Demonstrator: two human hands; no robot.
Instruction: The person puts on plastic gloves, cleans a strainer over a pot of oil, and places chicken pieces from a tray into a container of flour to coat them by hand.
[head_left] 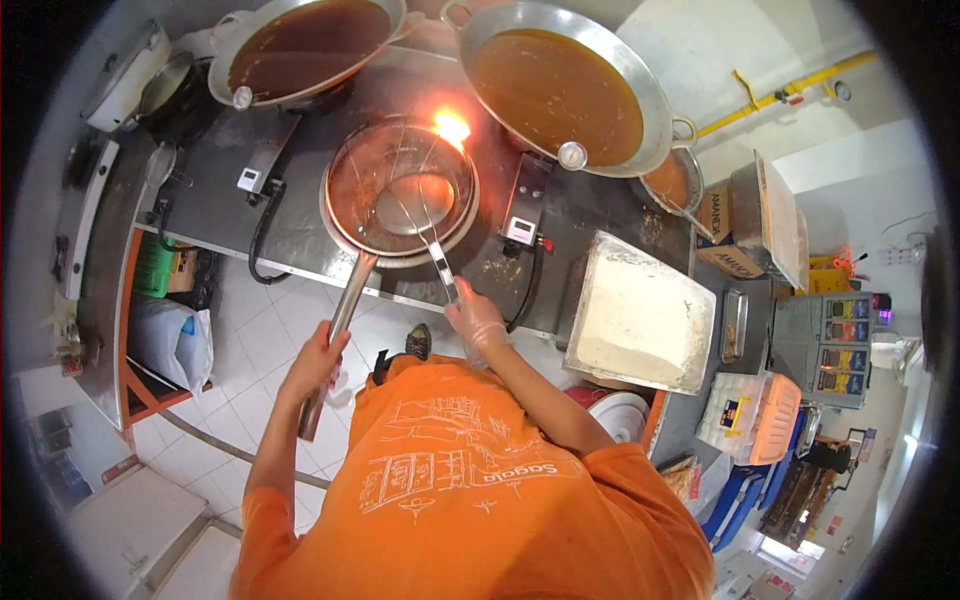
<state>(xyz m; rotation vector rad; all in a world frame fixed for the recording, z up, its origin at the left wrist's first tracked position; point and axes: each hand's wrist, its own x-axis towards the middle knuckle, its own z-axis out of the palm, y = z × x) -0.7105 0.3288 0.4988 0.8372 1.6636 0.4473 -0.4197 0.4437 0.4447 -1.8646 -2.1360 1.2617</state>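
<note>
My left hand (315, 362) is closed around the thick metal handle of a wide round strainer (350, 200). The strainer rests over a pale-rimmed pan (330, 215) on the dark counter; whether its bottom is mesh is hard to tell. In a thin clear glove, my right hand (478, 318) grips the flat metal handle of a wire skimmer (437, 260). The skimmer's wires fan out over the strainer, and a round, paler patch shows beneath them. A bright flame (451, 128) flares at the strainer's far right edge.
Two large woks of brown liquid, the left wok (394, 45) and right wok (655, 110), stand behind, each with a dial thermometer clipped on. A tray of white powder (640, 315) lies to the right. Burner controls (520, 230) and a hose line the counter's front.
</note>
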